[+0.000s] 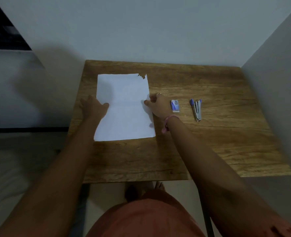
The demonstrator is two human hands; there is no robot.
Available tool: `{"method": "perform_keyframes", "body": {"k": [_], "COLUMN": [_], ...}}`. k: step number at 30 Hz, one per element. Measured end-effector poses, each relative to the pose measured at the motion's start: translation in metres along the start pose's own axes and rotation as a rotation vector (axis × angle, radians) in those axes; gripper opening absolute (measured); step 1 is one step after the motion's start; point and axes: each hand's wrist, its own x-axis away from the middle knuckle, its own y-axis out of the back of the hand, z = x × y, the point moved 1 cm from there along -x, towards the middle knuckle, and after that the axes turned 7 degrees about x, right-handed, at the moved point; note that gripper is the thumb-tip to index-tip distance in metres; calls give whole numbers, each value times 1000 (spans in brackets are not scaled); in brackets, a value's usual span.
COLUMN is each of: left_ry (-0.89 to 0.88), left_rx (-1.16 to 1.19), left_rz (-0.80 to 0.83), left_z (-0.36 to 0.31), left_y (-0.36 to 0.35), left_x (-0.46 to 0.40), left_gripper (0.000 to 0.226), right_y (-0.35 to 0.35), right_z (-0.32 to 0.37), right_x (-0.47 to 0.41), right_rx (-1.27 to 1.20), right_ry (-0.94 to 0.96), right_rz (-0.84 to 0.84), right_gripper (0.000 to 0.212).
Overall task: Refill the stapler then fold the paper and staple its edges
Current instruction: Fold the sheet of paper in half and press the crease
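Observation:
A white sheet of paper (124,106) lies flat on the wooden table (209,142), with a faint crease across its middle and a torn far right corner. My left hand (94,106) rests at the sheet's left edge, thumb on the paper. My right hand (156,103) pinches the right edge at mid-height. A small blue-and-white staple box (175,105) lies just right of my right hand. Further right lies the stapler (197,109), blue and grey, swung open.
The table stands against a pale wall, with another wall close on the right. A pale surface with a dark band lies to the left of the table. My lap and feet show below the near edge.

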Motion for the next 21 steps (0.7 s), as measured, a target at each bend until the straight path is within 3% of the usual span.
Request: {"method": "perform_keyframes", "body": {"k": [6, 11, 15, 21], "left_ry": [73, 222, 223, 117], "left_rx": [134, 412, 635, 506], "left_rz": [68, 137, 323, 374], "left_z": [0, 6, 12, 28], "left_y": [7, 19, 30, 39], "left_x": [0, 1, 2, 1], "left_gripper": [60, 73, 34, 31], "right_y": [-15, -10, -9, 8], "right_z": [15, 19, 13, 7], "right_x": [-12, -12, -1, 5], "right_rx": [149, 13, -296, -480], "right_ry": [-3, -86, -178, -307], "right_rz": [46, 81, 139, 205], "right_gripper": [67, 66, 30, 29]}}
